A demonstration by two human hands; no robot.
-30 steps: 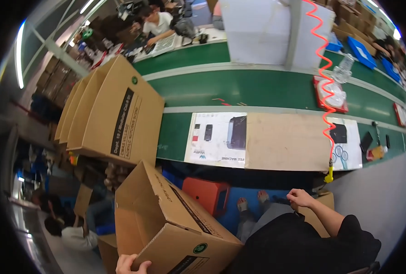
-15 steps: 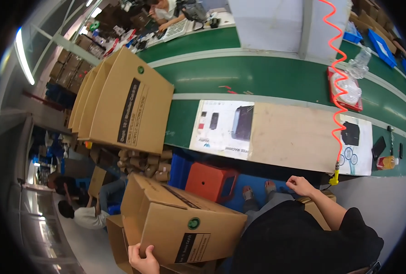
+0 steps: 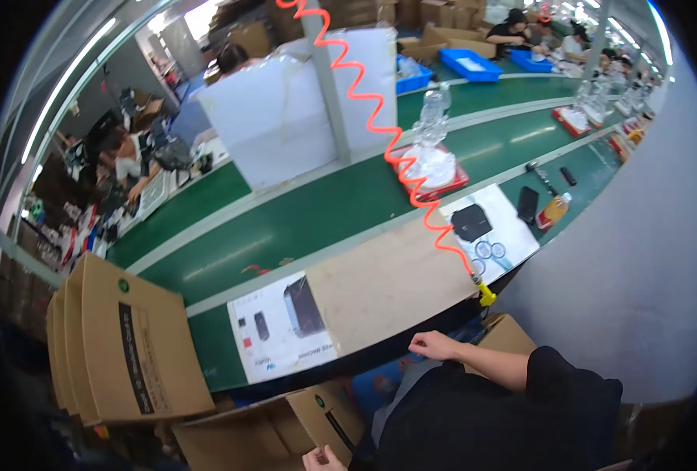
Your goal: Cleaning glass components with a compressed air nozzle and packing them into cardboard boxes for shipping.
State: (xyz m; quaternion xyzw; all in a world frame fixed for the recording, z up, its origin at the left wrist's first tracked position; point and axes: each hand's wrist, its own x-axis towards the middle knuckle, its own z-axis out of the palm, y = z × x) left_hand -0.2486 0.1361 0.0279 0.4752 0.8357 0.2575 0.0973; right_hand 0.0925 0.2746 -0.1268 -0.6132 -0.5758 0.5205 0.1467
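Note:
At the lower edge, my left hand point(image 3: 324, 458) is partly cut off by the picture's edge, its fingers closed on the edge of an open brown cardboard box point(image 3: 326, 424). That box lies tilted below the bench, its dark opening facing left. My right hand point(image 3: 434, 345) is held in front of the bench edge with its fingers curled in and nothing visible in them. Closest to it on the bench is a flat cardboard sheet point(image 3: 387, 282). A yellow air gun point(image 3: 485, 295) hangs from a coiled orange hose point(image 3: 380, 118), right of this hand.
Several upright cartons point(image 3: 148, 345) stand nested at the left. A green conveyor point(image 3: 231, 243) runs beyond the bench. On it sits a red tray point(image 3: 448, 179) with clear plastic wrapping. A phone point(image 3: 527, 204) and a bottle point(image 3: 553, 212) lie at the right. Other people work farther off.
My view has swung to the right, so the bench and conveyor now show farther along. The held box and my left hand now sit lower, partly out of the picture. My right hand stays curled.

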